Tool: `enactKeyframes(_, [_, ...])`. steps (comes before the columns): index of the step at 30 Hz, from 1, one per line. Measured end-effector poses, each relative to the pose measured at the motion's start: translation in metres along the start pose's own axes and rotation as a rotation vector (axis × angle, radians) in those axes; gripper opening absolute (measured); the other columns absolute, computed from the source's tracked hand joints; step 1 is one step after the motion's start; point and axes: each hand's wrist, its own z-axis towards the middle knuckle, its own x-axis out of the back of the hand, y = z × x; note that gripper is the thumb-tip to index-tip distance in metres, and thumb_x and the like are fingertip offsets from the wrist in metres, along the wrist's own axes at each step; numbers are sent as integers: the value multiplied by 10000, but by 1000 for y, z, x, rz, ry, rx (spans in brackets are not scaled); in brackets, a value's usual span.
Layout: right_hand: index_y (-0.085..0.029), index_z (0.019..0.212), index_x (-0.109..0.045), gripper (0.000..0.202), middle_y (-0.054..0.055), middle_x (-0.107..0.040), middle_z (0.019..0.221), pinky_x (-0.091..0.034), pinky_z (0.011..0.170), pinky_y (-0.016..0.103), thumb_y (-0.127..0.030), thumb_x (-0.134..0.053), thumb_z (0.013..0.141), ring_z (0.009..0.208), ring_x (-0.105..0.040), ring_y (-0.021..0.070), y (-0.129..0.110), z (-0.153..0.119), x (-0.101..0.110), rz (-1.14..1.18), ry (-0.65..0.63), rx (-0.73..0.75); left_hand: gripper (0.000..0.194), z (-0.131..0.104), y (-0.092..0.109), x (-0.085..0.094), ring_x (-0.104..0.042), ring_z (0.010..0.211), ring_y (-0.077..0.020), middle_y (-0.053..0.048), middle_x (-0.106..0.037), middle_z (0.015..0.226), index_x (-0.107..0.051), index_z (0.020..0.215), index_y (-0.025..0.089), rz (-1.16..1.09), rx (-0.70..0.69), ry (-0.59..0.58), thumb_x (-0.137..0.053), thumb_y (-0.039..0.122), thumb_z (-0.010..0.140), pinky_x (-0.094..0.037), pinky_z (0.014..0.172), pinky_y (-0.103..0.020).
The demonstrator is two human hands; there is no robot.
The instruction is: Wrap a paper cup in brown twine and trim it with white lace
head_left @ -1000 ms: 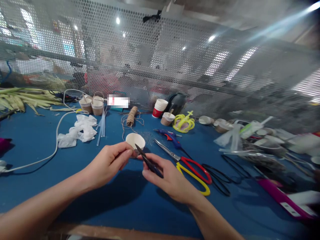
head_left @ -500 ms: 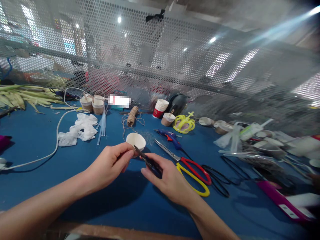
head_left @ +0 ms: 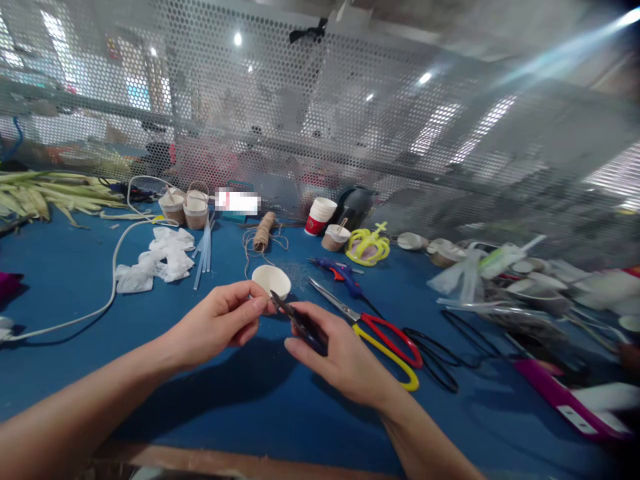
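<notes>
My left hand (head_left: 235, 315) is closed in a pinch, thumb against the fingers. Whatever it pinches is too small or too hidden to name. In my right hand (head_left: 337, 347) is a black tool with a narrow pointed tip (head_left: 295, 317), its handle wrapped in the palm. The tip points up and left, close to my left fingertips. Just behind the fingertips a small white paper cup (head_left: 271, 280) stands on the blue table, partly covered by my hands. Right of my right hand lie large scissors (head_left: 350, 310) with one red and one yellow handle.
Behind are a blue glue gun (head_left: 340, 273), a twine roll (head_left: 263, 232), stacked paper cups (head_left: 320, 215) and a yellow crown-shaped piece (head_left: 369, 247). White crumpled pieces (head_left: 160, 260) and clear glue sticks (head_left: 204, 253) lie left. Black cable and a purple power strip (head_left: 565, 400) occupy the right.
The black tool and my right hand have shifted very slightly to the right. My left fingers have moved a little in their pinch. The cup and scissors have not moved.
</notes>
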Motion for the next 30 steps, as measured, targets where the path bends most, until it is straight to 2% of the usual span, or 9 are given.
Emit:
enactKeyframes(10, [-153,1073,-577,318,71,-665,949,-497,708,285,-285,-593,784,797,-620,173,-2,2,-2,-14,42,21,331,-1,-3,-1,-296,403,-46,91,-385,447,-525,796,151,6,-72,5,-506,481,818,-198,397,-180])
enactKeyframes(13, [-165,1044,-609,269,62,-680,946,-496,733,285,-276,-581,801,811,-628,174,-5,2,-1,31,25,4,317,0,-2,0,-313,393,-45,84,-420,450,-533,801,153,21,-47,2,-508,469,822,-210,391,-178])
enactKeyframes(18, [-174,1070,-618,277,53,-685,972,-499,753,288,-286,-554,825,858,-634,183,-5,0,2,118,-64,-35,289,4,-3,14,-508,521,-70,6,-585,644,-596,794,125,-169,34,-93,-567,413,808,-389,524,-206])
enactKeyframes(21, [-171,1083,-614,298,46,-685,966,-503,753,287,-305,-552,824,868,-633,187,-4,-1,3,168,-105,-57,256,6,-6,22,-538,520,-81,3,-586,604,-613,791,109,-280,128,-212,-625,364,780,-409,536,-213])
enactKeyframes(23, [-164,1062,-622,296,47,-687,956,-504,744,288,-320,-554,819,852,-634,186,-3,-1,3,173,-108,-75,244,7,-8,23,-543,492,-83,10,-582,564,-611,798,108,-317,141,-253,-638,350,773,-404,515,-209])
enactKeyframes(30, [-149,1005,-638,278,54,-694,957,-508,748,296,-328,-550,811,869,-635,196,-4,1,6,185,-108,-101,175,4,0,25,-579,510,-83,7,-625,604,-613,800,115,-256,66,-204,-664,278,761,-427,513,-198])
